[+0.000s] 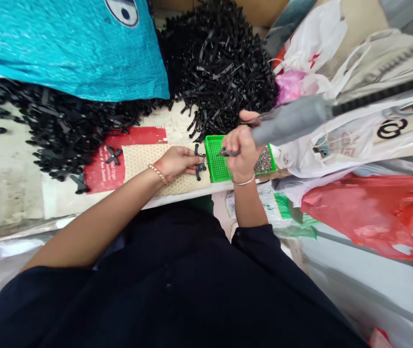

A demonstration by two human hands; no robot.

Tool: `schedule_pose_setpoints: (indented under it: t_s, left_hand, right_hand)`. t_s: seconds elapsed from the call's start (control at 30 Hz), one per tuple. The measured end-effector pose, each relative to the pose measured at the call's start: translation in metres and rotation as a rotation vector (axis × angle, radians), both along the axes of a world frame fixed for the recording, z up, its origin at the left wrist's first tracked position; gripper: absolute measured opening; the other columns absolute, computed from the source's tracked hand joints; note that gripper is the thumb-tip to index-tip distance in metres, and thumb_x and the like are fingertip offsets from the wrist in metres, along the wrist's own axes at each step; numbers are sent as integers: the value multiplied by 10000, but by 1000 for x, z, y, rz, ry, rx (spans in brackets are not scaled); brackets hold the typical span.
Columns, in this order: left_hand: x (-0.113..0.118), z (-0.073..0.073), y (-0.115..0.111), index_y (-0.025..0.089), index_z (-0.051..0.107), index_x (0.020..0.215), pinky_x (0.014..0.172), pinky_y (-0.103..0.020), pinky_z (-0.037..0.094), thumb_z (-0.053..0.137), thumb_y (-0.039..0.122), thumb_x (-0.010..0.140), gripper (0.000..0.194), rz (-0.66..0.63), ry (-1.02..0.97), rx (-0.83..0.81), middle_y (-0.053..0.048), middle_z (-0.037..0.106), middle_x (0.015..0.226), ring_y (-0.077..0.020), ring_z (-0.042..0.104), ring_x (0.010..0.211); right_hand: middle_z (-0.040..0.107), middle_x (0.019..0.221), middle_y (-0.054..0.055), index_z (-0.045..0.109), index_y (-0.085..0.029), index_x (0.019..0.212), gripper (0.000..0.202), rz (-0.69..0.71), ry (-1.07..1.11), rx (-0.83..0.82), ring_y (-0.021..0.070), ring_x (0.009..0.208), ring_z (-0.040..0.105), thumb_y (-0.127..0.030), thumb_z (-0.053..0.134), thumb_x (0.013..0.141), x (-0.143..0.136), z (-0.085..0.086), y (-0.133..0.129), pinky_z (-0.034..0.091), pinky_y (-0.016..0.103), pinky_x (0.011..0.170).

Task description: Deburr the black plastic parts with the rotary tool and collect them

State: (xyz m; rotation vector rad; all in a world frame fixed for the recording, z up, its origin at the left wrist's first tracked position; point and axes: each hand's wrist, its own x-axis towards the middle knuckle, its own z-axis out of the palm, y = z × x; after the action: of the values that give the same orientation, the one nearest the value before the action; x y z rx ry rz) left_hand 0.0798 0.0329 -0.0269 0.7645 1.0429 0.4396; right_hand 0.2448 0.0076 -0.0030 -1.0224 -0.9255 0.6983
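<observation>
On the workbench (10,159): small black parts, one grey tool, lettered wrappings

Left hand (177,163): fingers pinched on one black jointed piece (198,166), located at the right end of a honeycomb-patterned pad (143,159). Right hand (244,142): clamped around a grey tool (293,118), its pointed tip over a green basket (212,140) just beside that piece. The two hands were apart from each other.

Writing: a red sheet (99,174), partly under the pad, carried "ied Origin" and "of New Zealand" in pale letters, turned sideways; marks at its upper right corner could not be read with certainty. A blue bag (83,53) bore an eye-like print. A white plastic bag (301,150) showed faint reddish lettering, illegible. No maker's name could be made out on the tool, which was blurred.

Also listed: small metallic pieces (263,162) at the basket's right end; one cross-shaped black piece (112,154) on the red sheet; a large heap of black parts (224,63) behind the basket; a red plastic bag (373,212) at right.
</observation>
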Motion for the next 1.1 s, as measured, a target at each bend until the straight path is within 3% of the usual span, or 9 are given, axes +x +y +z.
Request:
schedule_pose_setpoints:
  t_s: [0.13, 0.33, 0.7, 0.97, 1.1]
  left_hand:
    - [0, -1, 0, 112, 690, 692, 628, -249, 642, 929, 84, 796, 262, 27, 36, 4, -67, 763, 712, -126, 704, 588]
    - [-2, 1, 1, 132, 652, 676, 648, -251, 660, 947, 110, 793, 318, 10, 58, -6, -74, 779, 734, -135, 731, 618]
    - [-3, 2, 1, 133, 657, 706, 736, -292, 681, 970, 117, 766, 319, 10, 57, -34, -68, 781, 740, -138, 739, 626]
    - [-2, 5, 1, 126, 653, 702, 720, -279, 675, 948, 108, 794, 310, 17, 65, -35, -66, 778, 733, -135, 739, 637]
    - [-1, 4, 0, 121, 656, 695, 675, -270, 659, 957, 105, 781, 314, 31, 49, -21, -80, 778, 733, -140, 731, 621]
  right_hand:
    - [368, 546, -124, 668, -292, 1034, 383, -208, -20, -82, 93, 437, 412, -626, 748, 867, 25, -16, -18, 424, 263, 506]
    - [380, 549, -127, 658, -287, 1062, 412, -169, -6, -97, 96, 449, 422, -626, 753, 847, 32, -41, -25, 376, 271, 490]
    - [426, 614, -103, 648, -292, 1058, 412, -89, 27, -111, 114, 487, 441, -596, 820, 839, 34, -40, -28, 415, 293, 490]
    - [444, 613, -93, 620, -315, 956, 432, -55, 45, -148, 120, 483, 413, -640, 851, 789, 34, -43, -26, 410, 303, 471]
    - [403, 582, -111, 657, -304, 1024, 417, -63, 51, -117, 110, 478, 401, -589, 859, 798, 34, -35, -27, 386, 282, 479]
